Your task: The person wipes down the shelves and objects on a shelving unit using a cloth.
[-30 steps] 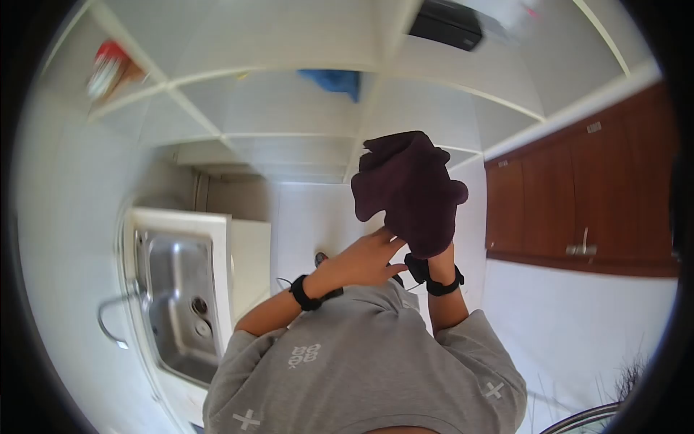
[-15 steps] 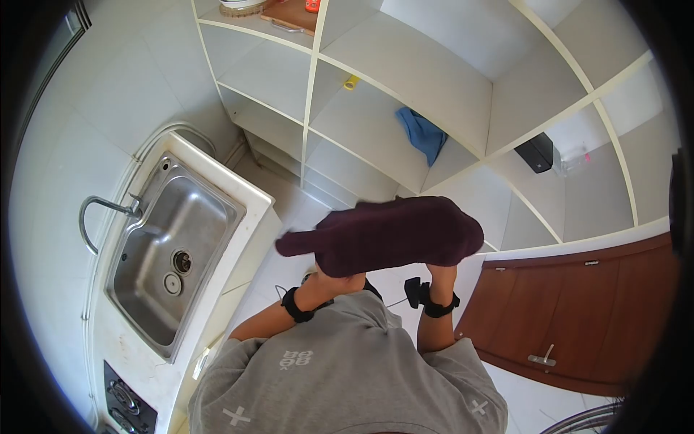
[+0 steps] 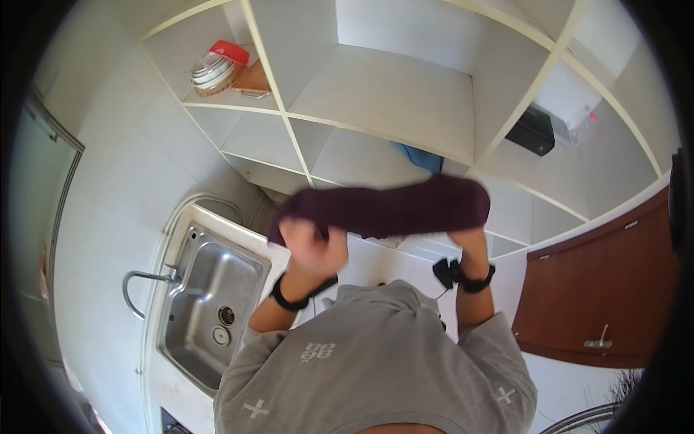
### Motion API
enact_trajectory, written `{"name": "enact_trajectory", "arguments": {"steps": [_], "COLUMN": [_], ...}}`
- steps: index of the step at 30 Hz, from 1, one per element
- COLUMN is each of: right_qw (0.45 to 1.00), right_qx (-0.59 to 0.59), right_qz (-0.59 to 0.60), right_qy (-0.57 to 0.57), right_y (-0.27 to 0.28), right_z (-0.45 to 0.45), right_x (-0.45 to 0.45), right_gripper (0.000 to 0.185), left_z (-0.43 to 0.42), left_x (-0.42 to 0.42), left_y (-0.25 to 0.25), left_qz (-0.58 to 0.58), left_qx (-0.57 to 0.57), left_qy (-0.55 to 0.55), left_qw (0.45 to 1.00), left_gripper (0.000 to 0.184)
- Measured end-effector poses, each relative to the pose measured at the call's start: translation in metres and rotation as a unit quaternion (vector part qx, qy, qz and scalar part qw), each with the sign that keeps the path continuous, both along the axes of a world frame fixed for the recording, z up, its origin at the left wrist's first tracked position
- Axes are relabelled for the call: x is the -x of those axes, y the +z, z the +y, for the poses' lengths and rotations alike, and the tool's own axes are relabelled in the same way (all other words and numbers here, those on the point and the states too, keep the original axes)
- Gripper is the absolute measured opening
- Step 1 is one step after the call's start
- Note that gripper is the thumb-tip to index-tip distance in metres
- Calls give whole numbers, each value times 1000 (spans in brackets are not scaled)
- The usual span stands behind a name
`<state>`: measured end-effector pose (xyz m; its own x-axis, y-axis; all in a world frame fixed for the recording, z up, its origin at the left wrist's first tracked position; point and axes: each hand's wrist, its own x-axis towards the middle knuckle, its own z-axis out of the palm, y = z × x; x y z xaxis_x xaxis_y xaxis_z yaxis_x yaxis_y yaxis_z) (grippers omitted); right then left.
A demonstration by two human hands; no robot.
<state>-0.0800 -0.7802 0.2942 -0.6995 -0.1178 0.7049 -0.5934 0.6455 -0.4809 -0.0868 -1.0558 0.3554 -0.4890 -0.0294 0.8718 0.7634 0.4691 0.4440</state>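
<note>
A dark maroon cloth (image 3: 390, 210) is held up in the air in front of me, stretched sideways in a long folded shape. My left hand (image 3: 314, 246) is closed at its left end, with the fingers blurred by motion. The cloth's right end covers most of my right hand (image 3: 466, 235), which holds it up from below. Its fingers are hidden behind the fabric. Black bands circle both wrists.
White open shelving (image 3: 390, 79) rises ahead, with a blue cloth (image 3: 421, 156), a black box (image 3: 531, 130) and stacked bowls (image 3: 214, 72) in it. To the left is a steel sink (image 3: 210, 304) with a tap (image 3: 144, 275). A brown wooden door panel (image 3: 585, 289) stands right.
Both hands have raised the cloth. My left hand has moved up onto the cloth's left end and now shows in front of it. The view has tilted up towards the shelves.
</note>
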Motion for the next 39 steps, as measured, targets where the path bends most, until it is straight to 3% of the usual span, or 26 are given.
{"name": "enact_trajectory", "arguments": {"steps": [1, 2, 3, 4, 6, 7, 8, 9, 11, 13, 15, 18, 21, 24, 30, 36, 39], "right_qw": [1000, 991, 989, 978, 987, 981, 956, 937, 956, 968, 976, 979, 992, 989, 970, 944, 930], "right_qx": [-7, -95, -114, -160, -97, -67, -42, -49, 37, 82, 50, 3, -41, -79, -65, -179, -133], "right_qz": [25, 74, -23, -40, -31, -156, -277, -322, -269, -218, -137, -49, -75, -77, -114, -119, -146], "right_qy": [-17, -59, -94, -128, -123, -97, -86, -125, -108, -95, -159, -198, -94, -99, -207, -249, -309], "right_y": [21, 35, 44, 60, 37, 35, 32, 34, 7, -9, -13, -17, -11, -24, -31, -45, -50], "right_z": [1, 7, 13, 15, 31, 37, 44, 37, 37, 41, 38, 22, -7, -8, 6, 17, 23], "right_x": [16, 42, 66, 92, 158, 180, 201, 204, 202, 199, 192, 184, 182, 207, 232, 250, 249], "right_gripper": [34, 26, 30, 29, 30, 31, 33, 36, 44, 55, 44, 34, 28, 29, 32, 44, 49], "left_z": [3, 8, 15, 24, 37, 39, 37, 31, 26, 29, 24, 20, 30, 38, 33, 18, 19], "left_x": [21, 43, 77, 106, 174, 211, 248, 264, 295, 279, 266, 275, 289, 309, 331, 345, 358], "left_y": [6, 21, 22, 34, 46, 42, 27, 1, -27, -27, -43, -72, -94, -109, -123, -114, -118], "left_qz": [-21, -107, -177, -226, -388, -445, -444, -316, -20, -127, -213, -225, -166, -109, -123, -150, -132], "left_qx": [19, -28, -114, -102, -67, -31, 18, 70, 157, 108, 117, 168, 224, 282, 311, 329, 341], "left_qy": [0, -110, -196, -259, -246, -234, -196, -105, 76, -8, -82, -97, -165, -118, -141, -185, -186], "left_qw": [1000, 988, 958, 933, 886, 864, 874, 940, 984, 986, 967, 955, 946, 946, 932, 914, 912], "left_gripper": [8, 3, 5, 15, 19, 23, 25, 25, 25, 24, 23, 22, 22, 30, 34, 35, 35]}}
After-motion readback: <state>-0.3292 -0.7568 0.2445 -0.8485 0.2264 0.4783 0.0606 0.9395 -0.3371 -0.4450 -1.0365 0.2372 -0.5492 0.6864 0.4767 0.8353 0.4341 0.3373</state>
